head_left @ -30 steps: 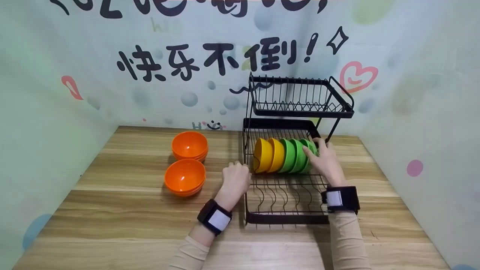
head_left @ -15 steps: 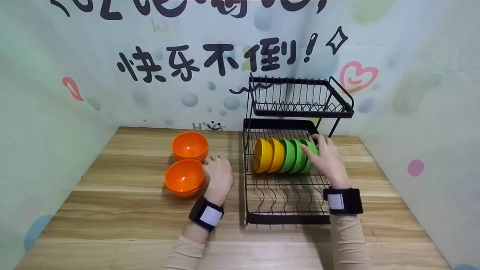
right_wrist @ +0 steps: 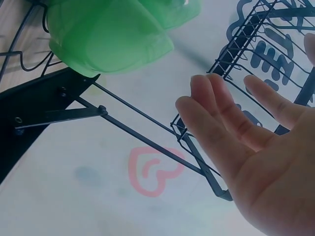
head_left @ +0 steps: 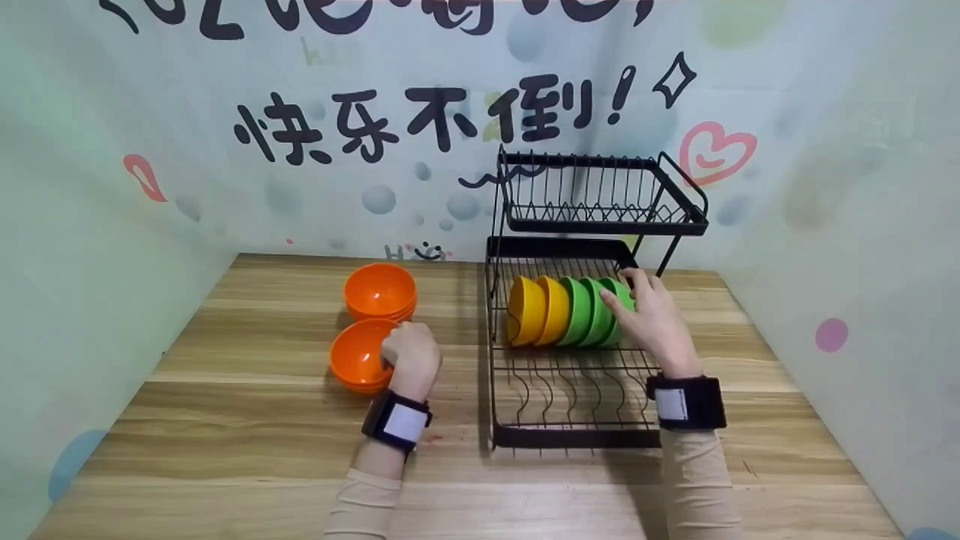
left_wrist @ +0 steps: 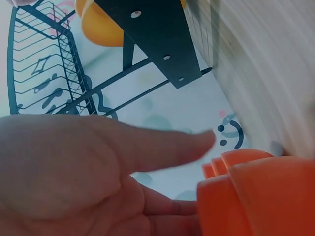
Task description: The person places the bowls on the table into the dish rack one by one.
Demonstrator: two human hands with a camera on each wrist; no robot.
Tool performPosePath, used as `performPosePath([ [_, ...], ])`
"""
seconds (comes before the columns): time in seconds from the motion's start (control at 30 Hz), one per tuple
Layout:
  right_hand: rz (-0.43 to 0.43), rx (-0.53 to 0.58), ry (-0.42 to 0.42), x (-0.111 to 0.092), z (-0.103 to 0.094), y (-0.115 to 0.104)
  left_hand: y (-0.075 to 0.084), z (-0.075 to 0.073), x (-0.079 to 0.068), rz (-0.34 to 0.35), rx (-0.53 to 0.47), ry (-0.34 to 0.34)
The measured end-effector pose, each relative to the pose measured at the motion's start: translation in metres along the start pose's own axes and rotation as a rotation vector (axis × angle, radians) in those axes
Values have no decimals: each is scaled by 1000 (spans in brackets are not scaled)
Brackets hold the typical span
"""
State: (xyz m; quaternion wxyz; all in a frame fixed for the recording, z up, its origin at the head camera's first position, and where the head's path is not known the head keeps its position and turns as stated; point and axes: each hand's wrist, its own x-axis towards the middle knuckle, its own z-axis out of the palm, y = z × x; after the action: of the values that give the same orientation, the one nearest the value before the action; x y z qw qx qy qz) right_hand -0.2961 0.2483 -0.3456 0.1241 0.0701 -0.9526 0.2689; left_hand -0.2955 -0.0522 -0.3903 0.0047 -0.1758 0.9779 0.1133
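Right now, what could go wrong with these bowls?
The front orange bowls are nested, so the left hand might lift more than one. They also stand close to the rear orange stack, which could get nudged. The right hand is beside the edge-on green bowls; a bump might shift the row.

Head view looks forward and down; both close wrist views, apparently tilted, share its black two-tier wire rack [head_left: 559, 247].

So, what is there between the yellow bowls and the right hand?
The green bowls, in the lower tier of the black rack; the head view shows it.
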Motion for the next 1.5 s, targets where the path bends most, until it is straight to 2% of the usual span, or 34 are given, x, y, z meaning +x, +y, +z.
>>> performPosePath([
  [0.2,7,8,-11,0,0,0,-2,1,1,30,18,-11],
  [0.63,19,22,-28,0,0,0,-4,-4,-4,76,42,45],
  [0.73,17,21,-25,1,1,0,-4,-5,-5,83,43,70],
  [0.97,12,31,-22,-1,1,0,-4,-5,-9,112,122,130],
  [1.23,16,25,-27,-1,0,-1,-1,-7,-14,144,127,244],
  [1.5,12,24,-20,-1,1,-3,2,-11,-19,185,106,320],
])
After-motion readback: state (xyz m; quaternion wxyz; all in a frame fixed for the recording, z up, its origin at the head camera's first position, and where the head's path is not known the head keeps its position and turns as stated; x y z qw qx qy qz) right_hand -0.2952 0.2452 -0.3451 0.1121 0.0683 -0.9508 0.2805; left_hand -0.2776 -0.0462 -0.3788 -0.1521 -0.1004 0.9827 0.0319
